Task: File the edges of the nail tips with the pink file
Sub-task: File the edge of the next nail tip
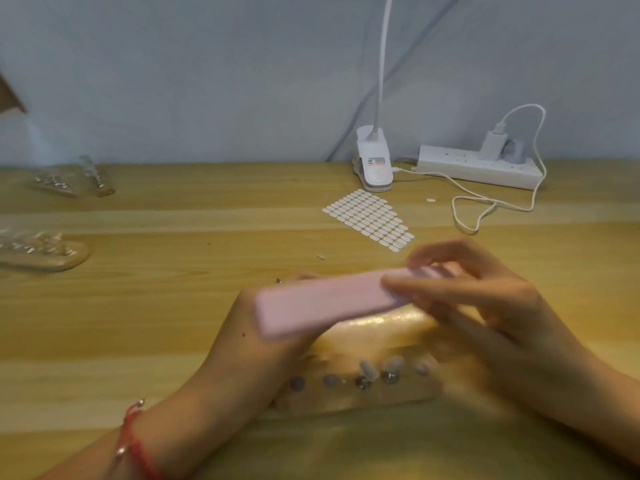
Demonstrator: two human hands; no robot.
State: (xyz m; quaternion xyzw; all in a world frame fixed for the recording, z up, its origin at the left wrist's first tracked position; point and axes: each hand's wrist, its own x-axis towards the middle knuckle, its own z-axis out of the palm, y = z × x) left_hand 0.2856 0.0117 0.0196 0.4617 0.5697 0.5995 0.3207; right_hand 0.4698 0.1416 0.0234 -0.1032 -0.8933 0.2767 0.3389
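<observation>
Right hand (485,299): it is gripping the right end of the pink file (325,303), with the thumb pressing on the near face and the fingers curling over the far edge.
Left hand (256,334): it is sitting under the file's left end. The file is hiding its fingers, so I cannot tell whether it is pinching a nail tip or holding nothing.
Pink file: it is hanging roughly level above the surface (156,306), over the far side of the clear stand (363,396).
Nail tips (367,370): several are standing in a row on the stand, between the two wrists.
Risk, twisting file: the right hand is holding only one end, so a hard stroke could be turning the file off line and filing an edge unevenly.
Risk, knocked stand: both wrists are working just beside the row, so a wide stroke could be sweeping tips loose.
Risk, unseen contact: blur and the file are hiding the edge being worked, so over-filing could be going unnoticed.
</observation>
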